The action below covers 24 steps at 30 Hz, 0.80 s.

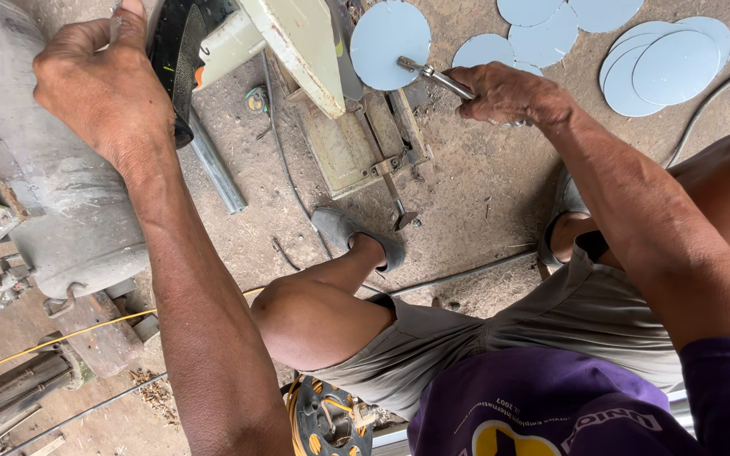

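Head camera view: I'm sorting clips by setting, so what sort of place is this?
Probably a rough metalworking workshop. Flat round pale-blue metal discs lie on the bare dirt floor, the right hand grips one disc with metal pliers, and the left hand rests on a grey machine housing.

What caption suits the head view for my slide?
Left hand rests on a grey machine housing; right hand holds pliers gripping a pale blue disc.

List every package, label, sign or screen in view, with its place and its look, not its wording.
Printed emblem on the purple shirt: bottom right, on the person's own chest; white lettering around a yellow and white round shape, partly cut off.
Small tag or sticker: on the dirt floor beside the cream machine base; greenish-yellow, too small to tell more.
No packages, signs or screens show.
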Available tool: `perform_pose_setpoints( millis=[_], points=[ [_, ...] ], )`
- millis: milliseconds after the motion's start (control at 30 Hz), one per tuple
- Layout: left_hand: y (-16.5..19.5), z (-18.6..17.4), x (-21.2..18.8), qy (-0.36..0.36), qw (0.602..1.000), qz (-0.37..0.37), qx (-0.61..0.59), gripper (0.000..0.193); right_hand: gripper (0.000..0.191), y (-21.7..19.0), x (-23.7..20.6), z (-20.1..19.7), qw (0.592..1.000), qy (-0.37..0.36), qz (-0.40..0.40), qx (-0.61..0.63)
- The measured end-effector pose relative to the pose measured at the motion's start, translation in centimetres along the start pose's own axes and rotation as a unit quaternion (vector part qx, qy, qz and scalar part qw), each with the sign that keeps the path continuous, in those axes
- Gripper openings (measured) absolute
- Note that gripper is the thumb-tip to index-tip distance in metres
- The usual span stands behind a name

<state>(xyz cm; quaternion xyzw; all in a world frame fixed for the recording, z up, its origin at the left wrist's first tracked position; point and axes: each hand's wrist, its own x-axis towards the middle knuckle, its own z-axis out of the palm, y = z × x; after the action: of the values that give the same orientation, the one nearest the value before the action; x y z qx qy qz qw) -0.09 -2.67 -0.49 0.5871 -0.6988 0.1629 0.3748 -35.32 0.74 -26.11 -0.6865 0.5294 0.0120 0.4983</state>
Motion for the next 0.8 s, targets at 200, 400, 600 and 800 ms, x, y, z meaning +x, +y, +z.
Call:
perform_pose_setpoints(
  millis=[200, 400, 600, 800],
  points=[
    [-0.7, 0.3, -0.3, -0.019, 0.999, -0.047, -0.016, 0.031, 0.065, 2.4, 0.9, -0.3, 0.997, 0.020, -0.048, -0.057],
    [-0.8, 0.4, -0.4, -0.021, 0.998, -0.037, -0.037, 0.026, 0.030, 2.5, 2.4, 2.3, 0.993, 0.095, -0.040, 0.057],
    [-0.4, -0.1, -0.4, -0.039, 0.991, -0.116, -0.055, 0.024, 0.024, -0.3, 4.3, 5.2, 0.988, 0.104, 0.099, 0.065],
    [0.4, -0.1, -0.3, -0.023, 0.998, -0.039, -0.054, 0.019, 0.014, -0.5, 4.8, 5.8, 0.991, 0.096, 0.092, 0.024]
  ],
)
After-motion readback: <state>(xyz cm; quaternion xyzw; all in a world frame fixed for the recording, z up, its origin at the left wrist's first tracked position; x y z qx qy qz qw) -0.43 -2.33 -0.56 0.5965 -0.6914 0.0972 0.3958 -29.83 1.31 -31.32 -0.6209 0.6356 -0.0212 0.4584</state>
